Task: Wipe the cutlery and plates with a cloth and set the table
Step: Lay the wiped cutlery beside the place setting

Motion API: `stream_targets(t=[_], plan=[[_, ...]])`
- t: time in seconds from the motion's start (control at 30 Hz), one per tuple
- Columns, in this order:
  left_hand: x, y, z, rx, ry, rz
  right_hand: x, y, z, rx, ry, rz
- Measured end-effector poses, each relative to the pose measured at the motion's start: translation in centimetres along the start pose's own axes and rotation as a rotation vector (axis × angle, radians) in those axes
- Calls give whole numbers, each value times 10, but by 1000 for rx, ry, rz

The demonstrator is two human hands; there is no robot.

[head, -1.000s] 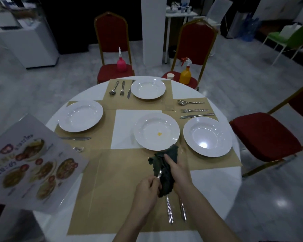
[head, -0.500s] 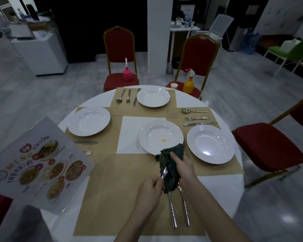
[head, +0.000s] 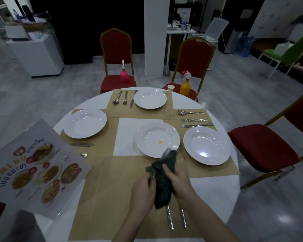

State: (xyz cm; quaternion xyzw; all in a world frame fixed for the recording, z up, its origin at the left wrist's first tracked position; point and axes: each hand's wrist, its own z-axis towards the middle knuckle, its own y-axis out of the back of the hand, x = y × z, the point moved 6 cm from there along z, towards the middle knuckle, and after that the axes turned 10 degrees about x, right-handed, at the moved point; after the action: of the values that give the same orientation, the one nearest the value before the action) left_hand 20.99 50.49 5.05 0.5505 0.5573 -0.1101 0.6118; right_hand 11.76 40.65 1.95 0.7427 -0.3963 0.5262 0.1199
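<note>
Right hand: the right hand has its grip closed around a dark green cloth; the fingers curl over the top of it.
Left hand: the left hand is curled tight at the left edge of the cloth. It seems to pinch the handle of something thin and shiny there, but the cloth hides most of it.
Spoon tip: a shiny spoon bowl pokes out of the top of the cloth, over the near rim of the middle plate.
Middle plate: it has a small yellow spot inside.
Cutlery below the hands: two metal handles lie side by side on the brown mat; their tops are hidden under the cloth and hands.
Other plates: one white plate sits to the right, one plate to the left, and one plate at the far side of the round white counter.
Far setting: a spoon, fork and knife lie left of the far plate.
Right setting: a spoon, fork and knife lie just behind the right plate.
Left setting: a knife and a fork tip lie near the left plate.
Menu: a picture menu covers the left edge of the counter.
Chairs: a pink bottle stands on one red chair; an orange spray bottle and a small cup stand on another.
</note>
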Motion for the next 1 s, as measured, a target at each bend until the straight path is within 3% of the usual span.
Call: stream_targets(t=[0.07,0.27,0.37,0.5,0.67,0.83,1.0], plan=[[-1,-9,-1,20,15,-45,-8,-7,3,-22,12,-37],[-2,-29,-14,62,23,-109,0,31,32,-284,-5,118],[0,-24,-10,39,38,-119,8,25,34,-252,32,64],[8,-15,-3,-6,106,-157,-15,-6,22,-135,-51,82],[1,-21,-8,35,58,-111,6,31,49,-289,-38,64],[-20,-10,-2,5,13,-142,35,27,51,-257,22,90],[-8,-4,13,-47,108,-270,15,-19,23,-121,14,122]])
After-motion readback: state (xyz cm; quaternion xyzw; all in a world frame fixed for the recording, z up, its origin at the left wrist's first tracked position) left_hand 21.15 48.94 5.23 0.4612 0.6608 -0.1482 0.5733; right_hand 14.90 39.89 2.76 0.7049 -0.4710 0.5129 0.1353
